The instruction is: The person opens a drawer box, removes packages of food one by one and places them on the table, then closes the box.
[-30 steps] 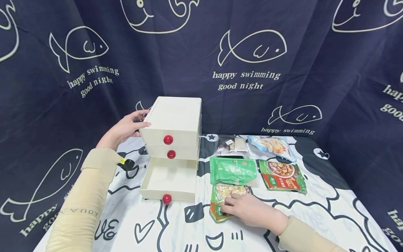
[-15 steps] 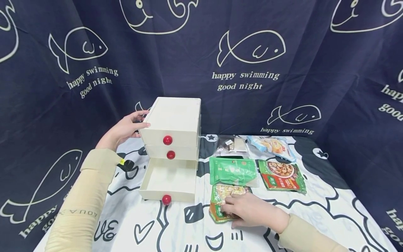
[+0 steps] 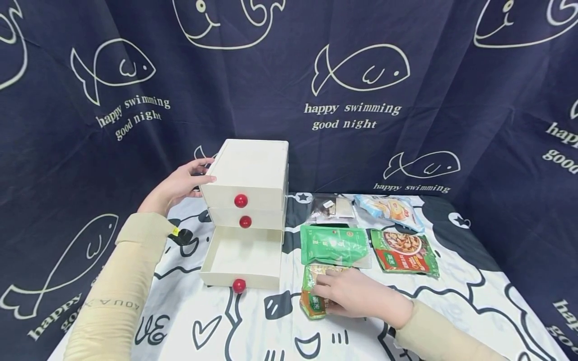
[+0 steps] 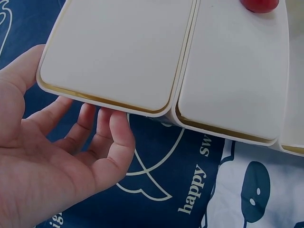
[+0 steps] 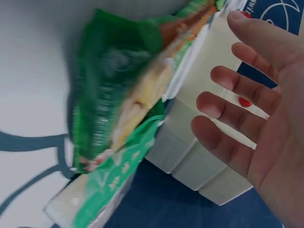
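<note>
My left hand (image 3: 180, 181) rests against the upper left edge of a white drawer unit (image 3: 253, 163). In the left wrist view its thumb and loosely bent fingertips touch two adjoining sides of the unit (image 4: 114, 52). The bottom drawer (image 3: 246, 253), with a red knob (image 3: 239, 286), is pulled out. My right hand (image 3: 354, 293) lies over a green and orange food packet (image 3: 313, 301), covering much of it. In the right wrist view the fingers of the right hand (image 5: 259, 102) are spread, apart from the packet (image 5: 118, 90), which looks tilted.
A green pouch (image 3: 334, 243) lies just behind the packet. Further right is a red and green food packet (image 3: 406, 253). At the back are a clear bag (image 3: 333, 209) and a blue and white packet (image 3: 390, 209). A dark fish-print curtain (image 3: 253, 90) hangs behind.
My right hand has shifted slightly up and left over the packet, and its thumb, visible half a second ago, is now tucked out of sight. The left hand and drawer unit stay put.
</note>
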Available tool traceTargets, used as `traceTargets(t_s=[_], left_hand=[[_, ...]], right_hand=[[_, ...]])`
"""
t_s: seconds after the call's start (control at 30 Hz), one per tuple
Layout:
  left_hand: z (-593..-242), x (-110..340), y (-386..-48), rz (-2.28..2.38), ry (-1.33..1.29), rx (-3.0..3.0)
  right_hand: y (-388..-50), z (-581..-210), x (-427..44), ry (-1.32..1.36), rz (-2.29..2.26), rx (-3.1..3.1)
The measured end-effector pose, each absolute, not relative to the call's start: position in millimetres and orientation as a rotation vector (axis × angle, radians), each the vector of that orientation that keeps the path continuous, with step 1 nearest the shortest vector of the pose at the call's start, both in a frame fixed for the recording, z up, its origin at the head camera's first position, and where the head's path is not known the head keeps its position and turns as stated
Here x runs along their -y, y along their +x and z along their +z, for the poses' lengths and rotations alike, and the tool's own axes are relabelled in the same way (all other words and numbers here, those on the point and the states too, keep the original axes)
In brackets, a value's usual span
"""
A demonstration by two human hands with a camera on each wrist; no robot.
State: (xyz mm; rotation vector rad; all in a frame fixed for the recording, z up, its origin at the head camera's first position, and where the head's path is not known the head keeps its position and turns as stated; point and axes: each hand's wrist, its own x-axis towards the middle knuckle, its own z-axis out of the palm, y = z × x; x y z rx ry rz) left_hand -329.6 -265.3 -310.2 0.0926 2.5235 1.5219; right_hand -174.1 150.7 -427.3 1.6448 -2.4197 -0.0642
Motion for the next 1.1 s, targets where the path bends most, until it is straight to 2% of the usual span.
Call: traceTargets(t_s=[0.77,1.1], left_hand=[[-310.8,265.6,-329.7,1.515,0.103,-2.531],[-310.7,265.4,-329.5,1.541,0.100,-2.510]], right_hand=[[-180.9,-374.7,-90.3,1.565,-0.113,2.249],[-184.0,-365.6,-61.6,1.542,-0.055,2.193]])
